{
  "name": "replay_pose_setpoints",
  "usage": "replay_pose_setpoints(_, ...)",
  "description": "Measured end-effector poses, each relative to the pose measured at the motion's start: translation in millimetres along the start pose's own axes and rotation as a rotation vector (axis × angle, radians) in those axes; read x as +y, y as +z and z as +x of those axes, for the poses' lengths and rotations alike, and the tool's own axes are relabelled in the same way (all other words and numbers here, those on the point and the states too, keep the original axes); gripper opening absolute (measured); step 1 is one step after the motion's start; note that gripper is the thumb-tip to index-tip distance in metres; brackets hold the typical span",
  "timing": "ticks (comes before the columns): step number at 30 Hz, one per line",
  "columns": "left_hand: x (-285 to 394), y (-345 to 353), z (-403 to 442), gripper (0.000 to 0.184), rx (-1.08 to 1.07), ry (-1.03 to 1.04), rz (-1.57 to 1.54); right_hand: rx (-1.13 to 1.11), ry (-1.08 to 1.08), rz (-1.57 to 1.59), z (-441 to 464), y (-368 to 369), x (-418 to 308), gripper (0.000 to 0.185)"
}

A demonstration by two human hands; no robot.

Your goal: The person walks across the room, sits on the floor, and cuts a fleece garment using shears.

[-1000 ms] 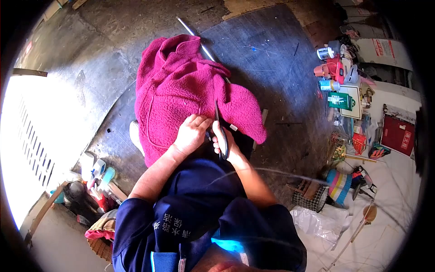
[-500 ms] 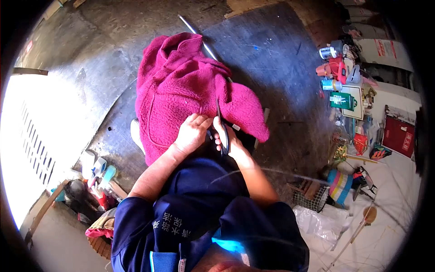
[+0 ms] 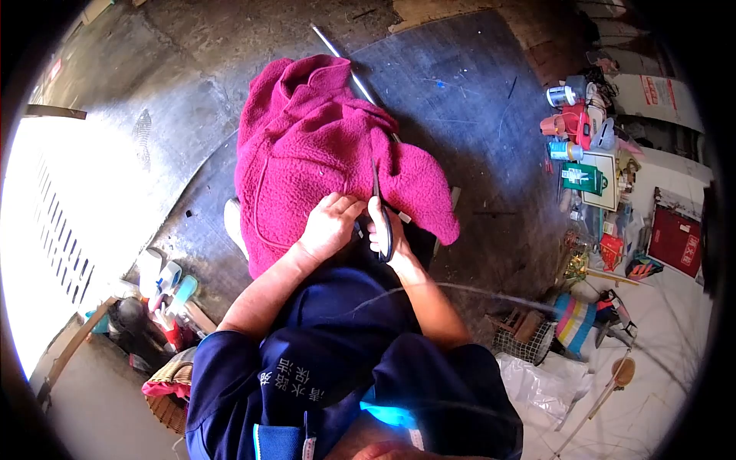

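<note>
A magenta fleece garment (image 3: 299, 153) lies bunched over my lap and knees. My left hand (image 3: 330, 226) is closed in a pinch on the garment's near edge. In my right hand (image 3: 379, 236) is a pair of scissors with black handles (image 3: 388, 244), the blades pointing away from me along the fleece. A small white tag (image 3: 405, 218) shows on the fabric just right of the scissors. What lies directly under my left fingertips is hidden.
A metal rod (image 3: 331, 42) sticks out beyond the garment on the dark floor. Bottles, boxes and a green packet (image 3: 583, 178) line the right wall. A wire basket (image 3: 525, 337) stands at lower right, and brushes and a wicker basket (image 3: 170, 387) at lower left.
The whole view has shifted slightly to the right. My right fingers look drawn in a little more around the scissor handles. The left hand stays at the same spot on the fleece.
</note>
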State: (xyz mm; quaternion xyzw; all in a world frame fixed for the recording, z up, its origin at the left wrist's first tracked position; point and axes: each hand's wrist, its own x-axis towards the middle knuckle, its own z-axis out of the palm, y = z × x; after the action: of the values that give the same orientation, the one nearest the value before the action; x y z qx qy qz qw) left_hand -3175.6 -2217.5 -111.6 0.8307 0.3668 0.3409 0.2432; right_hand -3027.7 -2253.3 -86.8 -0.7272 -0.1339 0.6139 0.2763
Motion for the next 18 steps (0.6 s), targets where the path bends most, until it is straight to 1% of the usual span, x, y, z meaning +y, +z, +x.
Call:
replay_pose_setpoints(4,0,-2,1,0.032,0.000,0.009,-0.004,0.057,0.021,0.008,-4,0,-1,0.049)
replay_pose_setpoints(7,1,-2,1,0.032,-0.010,0.005,0.001,0.040,0.022,0.061,-3,-4,2,0.051)
replay_pose_setpoints(9,1,-2,2,0.031,-0.020,0.013,0.009,-0.012,0.037,0.177,-5,-2,-2,0.050)
replay_pose_setpoints(11,1,-3,3,0.030,0.011,-0.004,-0.007,-0.002,0.043,0.195,-13,-3,-8,0.047)
replay_pose_setpoints(13,2,-9,7,0.030,0.012,-0.022,-0.018,-0.200,0.118,0.010,-26,-19,-13,0.046)
replay_pose_setpoints(14,3,-12,8,0.030,0.017,-0.049,-0.034,-0.226,0.128,-0.120,-32,-32,-10,0.042)
replay_pose_setpoints(15,4,-16,9,0.030,0.011,-0.045,-0.034,-0.275,0.049,-0.343,-50,-44,-17,0.037)
replay_pose_setpoints(17,4,-22,11,0.031,0.026,-0.086,-0.092,-0.055,-0.568,-0.852,-61,-70,11,0.035)
replay_pose_setpoints(18,4,-22,10,0.028,0.004,-0.111,-0.104,0.002,-0.554,-0.894,-82,-67,-7,0.037)
